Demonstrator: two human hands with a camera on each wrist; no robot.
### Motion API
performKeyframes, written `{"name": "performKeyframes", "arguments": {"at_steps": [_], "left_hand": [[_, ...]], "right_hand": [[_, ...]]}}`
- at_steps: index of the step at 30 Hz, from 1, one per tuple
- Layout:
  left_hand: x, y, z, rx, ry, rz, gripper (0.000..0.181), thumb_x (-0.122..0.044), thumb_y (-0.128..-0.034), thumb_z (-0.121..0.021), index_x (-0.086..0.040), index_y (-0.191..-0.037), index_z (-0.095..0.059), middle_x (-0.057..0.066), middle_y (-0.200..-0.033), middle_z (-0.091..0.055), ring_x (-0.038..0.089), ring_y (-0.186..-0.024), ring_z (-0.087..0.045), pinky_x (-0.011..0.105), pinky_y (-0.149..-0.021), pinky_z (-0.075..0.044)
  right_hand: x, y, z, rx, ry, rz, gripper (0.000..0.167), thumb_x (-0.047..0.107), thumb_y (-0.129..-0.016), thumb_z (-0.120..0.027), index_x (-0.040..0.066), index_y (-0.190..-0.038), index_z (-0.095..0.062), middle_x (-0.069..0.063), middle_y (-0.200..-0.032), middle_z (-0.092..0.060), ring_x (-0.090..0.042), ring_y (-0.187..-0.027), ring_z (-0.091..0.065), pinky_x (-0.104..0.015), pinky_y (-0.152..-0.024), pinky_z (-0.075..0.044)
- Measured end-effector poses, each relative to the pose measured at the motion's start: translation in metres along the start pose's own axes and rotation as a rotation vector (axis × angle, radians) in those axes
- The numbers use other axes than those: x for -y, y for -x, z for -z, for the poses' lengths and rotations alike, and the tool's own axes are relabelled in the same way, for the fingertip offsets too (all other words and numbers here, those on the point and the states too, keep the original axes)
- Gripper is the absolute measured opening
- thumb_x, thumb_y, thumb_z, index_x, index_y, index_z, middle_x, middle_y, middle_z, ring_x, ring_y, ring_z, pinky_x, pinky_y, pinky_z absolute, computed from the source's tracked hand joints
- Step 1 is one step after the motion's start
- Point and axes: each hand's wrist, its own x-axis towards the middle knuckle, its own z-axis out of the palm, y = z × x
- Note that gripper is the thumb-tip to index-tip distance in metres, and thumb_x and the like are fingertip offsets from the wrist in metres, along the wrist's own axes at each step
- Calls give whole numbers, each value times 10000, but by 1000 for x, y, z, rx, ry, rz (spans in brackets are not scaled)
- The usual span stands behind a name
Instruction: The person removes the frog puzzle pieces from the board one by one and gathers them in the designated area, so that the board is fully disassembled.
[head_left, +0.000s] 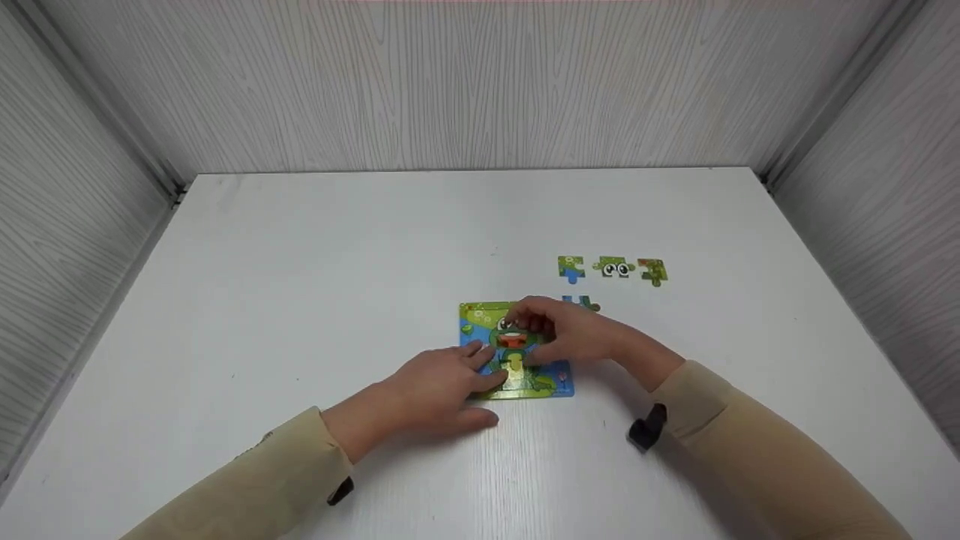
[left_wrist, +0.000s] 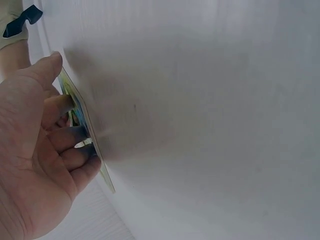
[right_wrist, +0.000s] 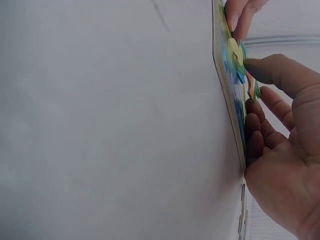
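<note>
A frog jigsaw board (head_left: 561, 384) lies flat on the white table, its right side partly covered. My left hand (head_left: 442, 382) rests its fingertips on the board's left and lower part, fingers spread; the thumb lies on the table just below it. In the left wrist view those fingers (left_wrist: 75, 137) touch the board from above. My right hand (head_left: 581, 330) is over the board's right half. Its thumb and index finger pinch a puzzle piece (right_wrist: 251, 86) with orange and green on it, tilted up off the board. The right hand's other fingers are curled near the board.
Beyond the right hand lie loose pieces on the table: a green and blue piece (head_left: 571, 267), one with the frog's eyes (head_left: 615, 268), a green and brown one (head_left: 653, 270), and a partly hidden piece (head_left: 581, 301). Wood-grain panels (head_left: 480, 90) stand around the table.
</note>
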Motion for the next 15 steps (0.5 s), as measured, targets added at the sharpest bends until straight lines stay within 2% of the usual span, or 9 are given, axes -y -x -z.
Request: {"name": "performKeyframes", "arguments": {"at_steps": [6, 15], "left_hand": [[1, 0, -1, -19, 9, -10, 637, -566, -1046, -590, -203, -1569, -557, 151, -1659, -411, 327, -1553, -359, 485, -1203, -391], [1, 0, 1, 1, 24, -1, 634, -557, -1046, -590, -214, -1578, -546, 148, -1671, -392, 329, -1567, -331, 497, -1207, -384]], "right_hand": [[2, 0, -5, -29, 7, -1, 547, 232, -906, -875, 244, -1381, -602, -8, -1129, -594, -221, -1046, -535, -379, -918, -470], [3, 1, -6, -47, 48, 13, 513, 208, -942, -821, 190, -1418, -629, 0, -1150, -606, -213, -1045, -545, -377, -923, -486]]}}
